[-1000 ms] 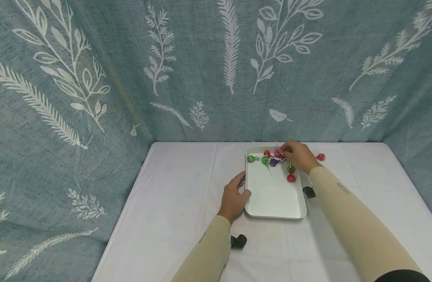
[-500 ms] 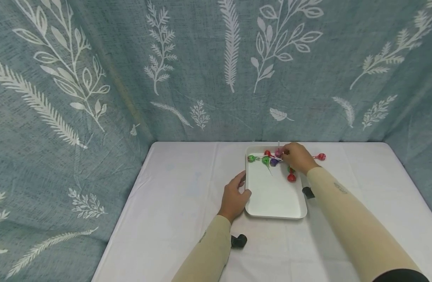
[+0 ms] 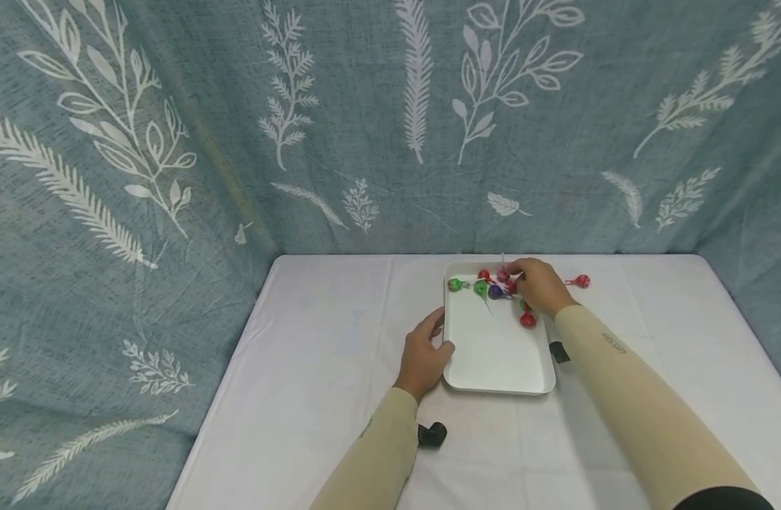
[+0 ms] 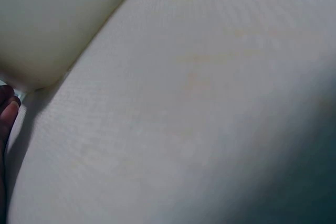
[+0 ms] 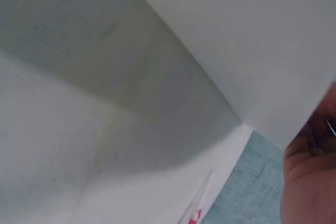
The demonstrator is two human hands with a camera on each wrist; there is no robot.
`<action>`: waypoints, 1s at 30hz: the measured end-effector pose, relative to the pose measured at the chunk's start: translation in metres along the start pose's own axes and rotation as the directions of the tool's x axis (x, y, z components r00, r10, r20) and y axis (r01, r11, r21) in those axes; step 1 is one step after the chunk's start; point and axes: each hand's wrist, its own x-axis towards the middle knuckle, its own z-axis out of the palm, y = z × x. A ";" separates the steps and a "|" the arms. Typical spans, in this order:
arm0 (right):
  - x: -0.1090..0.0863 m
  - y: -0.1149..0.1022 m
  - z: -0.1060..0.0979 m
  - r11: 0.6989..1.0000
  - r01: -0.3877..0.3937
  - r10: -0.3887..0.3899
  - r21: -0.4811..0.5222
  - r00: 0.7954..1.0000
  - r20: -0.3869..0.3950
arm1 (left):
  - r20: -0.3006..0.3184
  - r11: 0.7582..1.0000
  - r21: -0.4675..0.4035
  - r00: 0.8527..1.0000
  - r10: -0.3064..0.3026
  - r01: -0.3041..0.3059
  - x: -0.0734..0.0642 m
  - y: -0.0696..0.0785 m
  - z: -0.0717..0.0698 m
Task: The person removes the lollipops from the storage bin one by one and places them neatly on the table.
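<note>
A white tray (image 3: pixel 499 354) lies on the table, with several wrapped lollipops toward its far end. My left hand (image 3: pixel 424 358) holds the tray's left side, thumb at the rim and fingers outside it. Over the far right corner, my right hand (image 3: pixel 538 285) pinches a red lollipop (image 3: pixel 510 286); a bit of white stick (image 5: pixel 331 127) shows in the right wrist view. Near its fingertips are a pink lollipop (image 3: pixel 503 275), a purple lollipop (image 3: pixel 495 291) and a red one (image 3: pixel 484 275). Two green lollipops (image 3: pixel 480 287) lie farther left. Another red lollipop (image 3: pixel 527 320) lies below the hand, beside a partly hidden green one.
One more red lollipop (image 3: pixel 582 281) lies on the white tablecloth (image 3: pixel 327 354), right of the tray. A blue-green curtain (image 3: pixel 378 127) with white leaf prints hangs behind the table and at both sides.
My right hand has shifted slightly, and the red lollipop at its fingertips shows more plainly now. My left hand and the tray have stayed put.
</note>
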 end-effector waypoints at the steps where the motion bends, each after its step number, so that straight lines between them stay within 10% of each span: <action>1: 0.000 0.000 0.000 1.000 0.002 -0.002 0.001 1.000 -0.001 | 0.001 1.000 0.001 1.000 0.001 -0.001 0.000 0.000 0.000; 22: 0.003 0.002 0.019 0.921 0.197 -0.199 -0.335 0.980 0.028 | -0.001 1.000 -0.009 1.000 0.012 -0.012 0.003 0.002 0.000; 30: 0.002 0.000 0.016 0.965 0.134 -0.132 -0.226 0.991 0.025 | -0.001 1.000 -0.011 1.000 0.002 -0.002 0.003 0.001 0.001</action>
